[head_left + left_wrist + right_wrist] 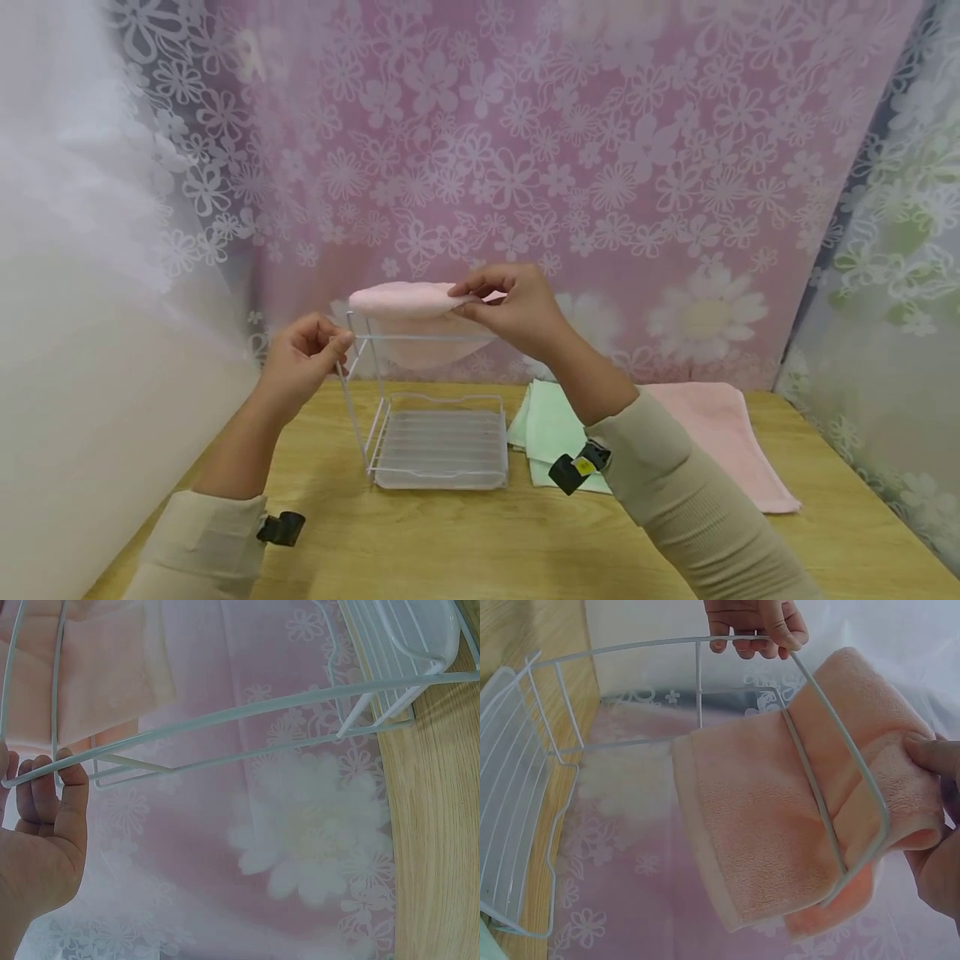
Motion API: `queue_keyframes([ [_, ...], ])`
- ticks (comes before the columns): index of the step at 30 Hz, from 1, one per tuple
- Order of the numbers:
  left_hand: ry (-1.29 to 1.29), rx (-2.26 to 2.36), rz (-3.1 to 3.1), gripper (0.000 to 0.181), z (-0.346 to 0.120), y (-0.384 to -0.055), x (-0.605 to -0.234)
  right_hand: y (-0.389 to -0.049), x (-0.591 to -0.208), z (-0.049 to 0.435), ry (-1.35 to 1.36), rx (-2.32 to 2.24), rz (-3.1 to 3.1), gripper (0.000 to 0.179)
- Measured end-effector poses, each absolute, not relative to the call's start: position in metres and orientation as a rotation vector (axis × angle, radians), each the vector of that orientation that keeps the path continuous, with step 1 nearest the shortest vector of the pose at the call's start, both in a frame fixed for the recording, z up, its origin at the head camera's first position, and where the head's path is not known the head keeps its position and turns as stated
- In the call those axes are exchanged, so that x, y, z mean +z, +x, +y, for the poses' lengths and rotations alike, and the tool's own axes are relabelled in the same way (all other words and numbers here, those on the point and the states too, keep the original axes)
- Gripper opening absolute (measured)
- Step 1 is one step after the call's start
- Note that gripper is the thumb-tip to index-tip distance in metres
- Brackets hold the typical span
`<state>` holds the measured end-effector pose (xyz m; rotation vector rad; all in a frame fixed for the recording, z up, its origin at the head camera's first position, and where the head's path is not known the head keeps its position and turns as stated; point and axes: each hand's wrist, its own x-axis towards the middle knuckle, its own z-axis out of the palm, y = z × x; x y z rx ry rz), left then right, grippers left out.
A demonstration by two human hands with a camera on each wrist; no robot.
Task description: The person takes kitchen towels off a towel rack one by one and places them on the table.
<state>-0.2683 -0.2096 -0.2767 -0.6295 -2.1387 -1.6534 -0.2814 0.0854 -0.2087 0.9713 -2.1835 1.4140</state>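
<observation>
A white wire rack (420,337) stands upright on the wooden table, with a translucent tray (442,479) at its base. My left hand (300,362) grips the rack's upper left corner, its fingers curled round the wire in the left wrist view. Over a rear top bar hangs a folded pink towel (405,300), its lower part dangling behind the front bar. With thumb and fingers, my right hand (521,312) pinches the towel's near right edge above the rack. The right wrist view shows the towel (757,817) draped across one bar, its front part lifted near the other bar.
Right of the rack lie a folded mint green cloth (551,425) and another pink towel (720,433), both partly behind my right forearm. A flowered pink curtain (562,167) hangs behind the table (420,542). Pale sheeting (97,333) closes the left side.
</observation>
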Motion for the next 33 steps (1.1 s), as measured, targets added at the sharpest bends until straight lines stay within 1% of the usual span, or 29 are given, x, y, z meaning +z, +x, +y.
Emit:
queue_keyframes([
  [10,-0.642,-1.65,-2.128,0.019,-0.207,-0.27,-0.278,-0.276,-0.21,0.091,0.943,1.422,-2.205,0.009],
  [33,-0.657,-1.664,-2.115,0.018,-0.209,-0.27,-0.278,-0.264,-0.212,0.096,1.061,1.446,-2.142,0.009],
])
